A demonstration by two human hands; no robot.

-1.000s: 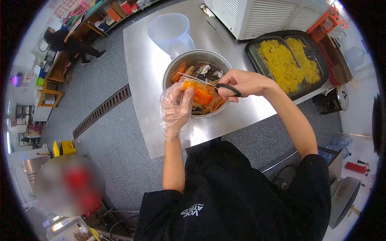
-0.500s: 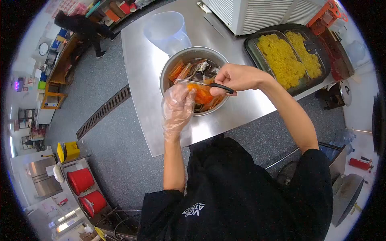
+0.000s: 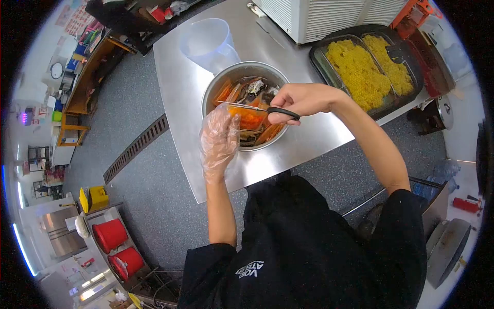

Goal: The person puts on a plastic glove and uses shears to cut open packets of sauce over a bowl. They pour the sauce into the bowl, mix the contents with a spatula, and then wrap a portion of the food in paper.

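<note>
My left hand [image 3: 220,135], in a clear plastic glove, is closed on a see-through plastic packet [image 3: 249,119] with bright orange contents. Bare and closed, my right hand [image 3: 296,104] grips the black handle of a pair of scissors [image 3: 280,110]. The scissors' metal blades lie across the packet's upper edge, their tips just above the gloved fingers. Both hands are over a round metal pot [image 3: 207,93], which holds orange packaging pieces, dark strips and crumpled silvery bits. Part of the pot's contents is hidden beneath the packet and my hands.
A translucent plastic pitcher [image 3: 207,41] stands behind the pot on the steel table [image 3: 175,118]. To the right are a dark tray [image 3: 329,77] of yellow crumbly food and a white louvered unit [image 3: 334,20]. Red buckets [image 3: 109,234] sit at lower left; a person [image 3: 116,18] is at upper left.
My left hand and the packet have shifted slightly left, while the scissors still lie across the packet's top. The person in the background has moved towards the top edge.
</note>
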